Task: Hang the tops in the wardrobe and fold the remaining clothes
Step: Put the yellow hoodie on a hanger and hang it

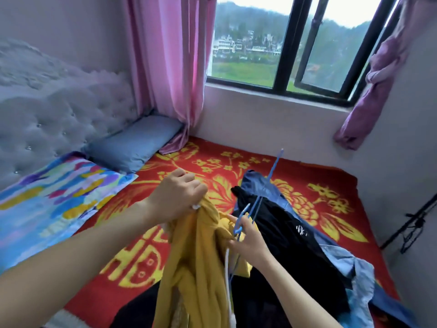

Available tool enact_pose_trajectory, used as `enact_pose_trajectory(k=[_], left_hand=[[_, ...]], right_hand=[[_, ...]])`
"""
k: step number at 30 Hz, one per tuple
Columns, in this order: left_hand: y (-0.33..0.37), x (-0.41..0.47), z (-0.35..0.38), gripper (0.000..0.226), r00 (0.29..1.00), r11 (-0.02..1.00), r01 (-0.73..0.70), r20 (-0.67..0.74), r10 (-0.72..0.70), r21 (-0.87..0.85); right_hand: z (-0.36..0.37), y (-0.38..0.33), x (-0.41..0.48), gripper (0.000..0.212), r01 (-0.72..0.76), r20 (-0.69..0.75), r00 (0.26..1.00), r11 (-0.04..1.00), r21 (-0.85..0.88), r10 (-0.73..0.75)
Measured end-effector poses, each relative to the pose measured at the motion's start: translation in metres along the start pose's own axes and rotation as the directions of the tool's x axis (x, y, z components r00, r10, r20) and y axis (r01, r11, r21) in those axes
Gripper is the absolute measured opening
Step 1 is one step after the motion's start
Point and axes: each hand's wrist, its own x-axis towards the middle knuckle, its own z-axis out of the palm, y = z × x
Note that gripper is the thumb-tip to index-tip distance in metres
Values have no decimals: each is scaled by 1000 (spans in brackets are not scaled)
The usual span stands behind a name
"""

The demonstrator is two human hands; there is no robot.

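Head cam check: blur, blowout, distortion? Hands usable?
Head view: soft daylight, no hard shadows; sky in the window blown out; wide-angle bend in its frame; headboard at far left smeared; left hand on the yellow top and right hand on the blue hanger fairly sharp.

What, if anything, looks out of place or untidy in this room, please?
Nothing looks damaged or spilled. The black and blue clothes lie in a crumpled heap on the red-and-yellow floral blanket, with a thin blue plastic hanger poking up out of it. The purple curtain right of the window is bunched into a knot.

Bare forearms point(94, 245); bare left hand point(179, 192), right hand point(248, 237)
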Motion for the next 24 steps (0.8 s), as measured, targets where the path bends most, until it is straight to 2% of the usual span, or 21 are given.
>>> enact_pose_trajectory(k=[4, 8, 10, 14, 17, 19, 21, 22, 24], left_hand=[[-10, 19, -32, 19, 990, 998, -11, -139, 20, 65], [-24, 29, -54, 23, 982, 991, 44, -187, -20, 123], [-32, 28, -61, 23, 981, 986, 84, -188, -56, 146], [-46, 14, -60, 23, 959, 971, 180, -246, -137, 159], [-44, -2, -38, 24, 958, 978, 171, -251, -138, 117], [-36, -13, -13, 26, 979, 987, 154, -142, -147, 37], [-21, -22, 15, 43, 962, 974, 221, 170, -211, -41], [-10, -27, 29, 48, 908, 961, 271, 346, -237, -51], [11, -37, 56, 50, 781, 918, 379, 573, -250, -116]], right_hand=[[-17, -29, 15, 25, 83, 71, 994, 997, -8, -82], [-32, -52, 21, 51, 110, 193, 974, 993, 44, -116], [-47, -65, 27, 55, 140, 156, 977, 989, 41, -145], [-97, -101, 36, 59, 209, -64, 976, 977, 31, -207], [-118, -113, 32, 58, 256, -31, 965, 961, -99, -261], [-117, -108, 26, 56, 237, 16, 971, 949, -209, -239], [-107, -91, 22, 57, 195, 30, 980, 933, -303, -195], [-100, -79, 17, 57, 165, 38, 986, 931, -327, -162], [-86, -57, 8, 57, 108, 63, 994, 933, -343, -92]])
